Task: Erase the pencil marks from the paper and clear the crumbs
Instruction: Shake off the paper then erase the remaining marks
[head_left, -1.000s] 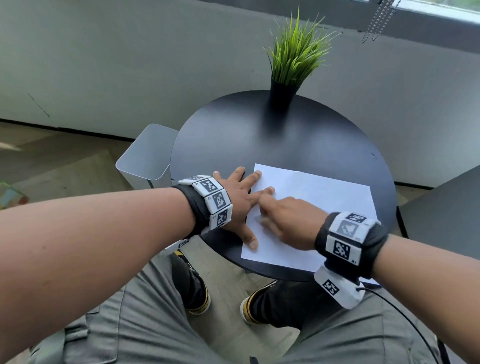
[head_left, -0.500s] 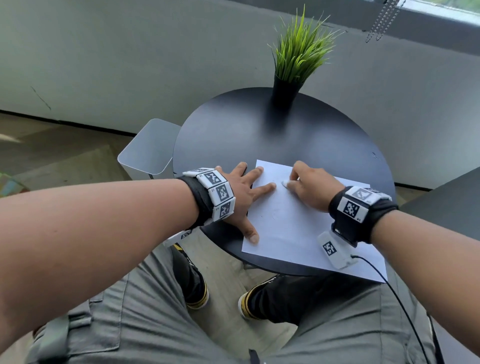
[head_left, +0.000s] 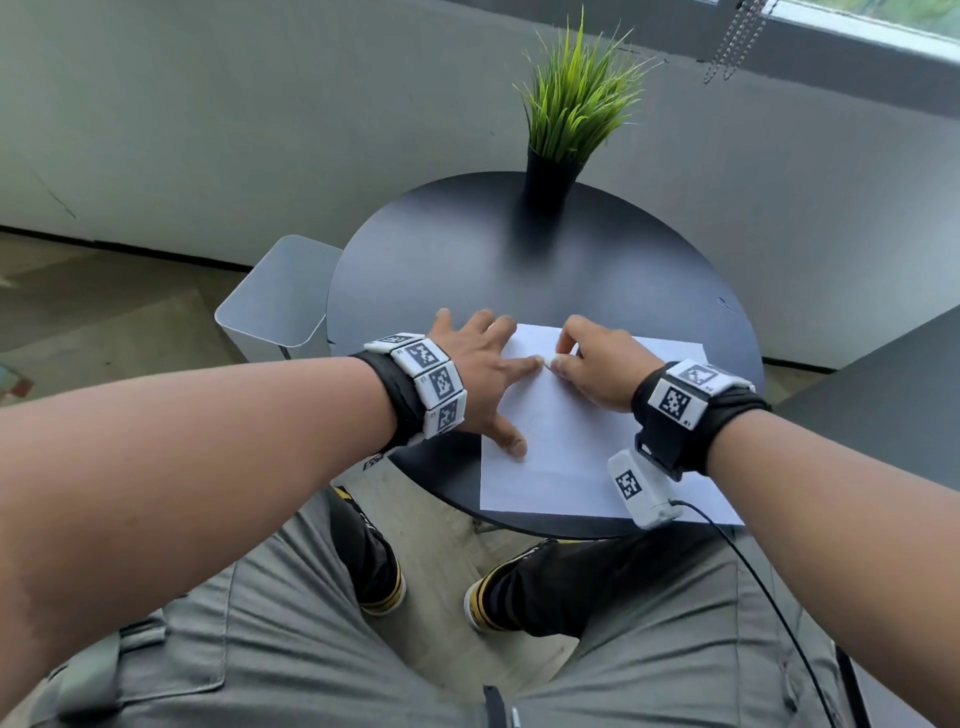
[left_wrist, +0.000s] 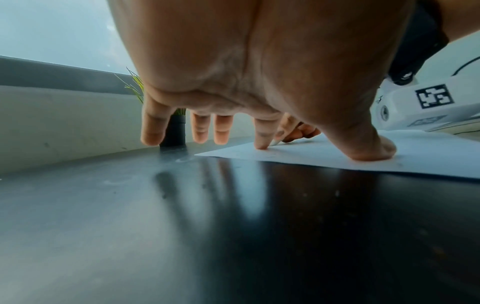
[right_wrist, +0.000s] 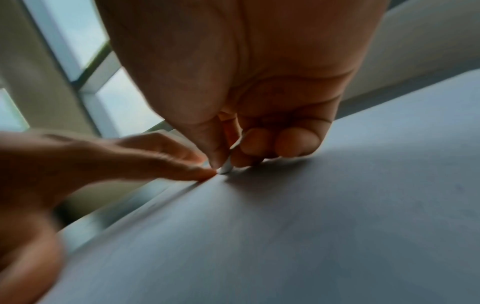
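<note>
White rectangular paper sheet on round black table, long axis 11-to-5 | left hand splayed flat, pinning 9 o'clock edge | right hand pinches small white eraser at far-left corner, touching left index fingertip.

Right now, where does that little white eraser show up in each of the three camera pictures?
Head view: the eraser is a white tip pinched by the right hand, on the paper.
Left wrist view: a pale sliver just behind the left index finger.
Right wrist view: centre, a thin white wedge between thumb and fingers.
Shared landmark: the left hand index fingertip beside it.
</note>
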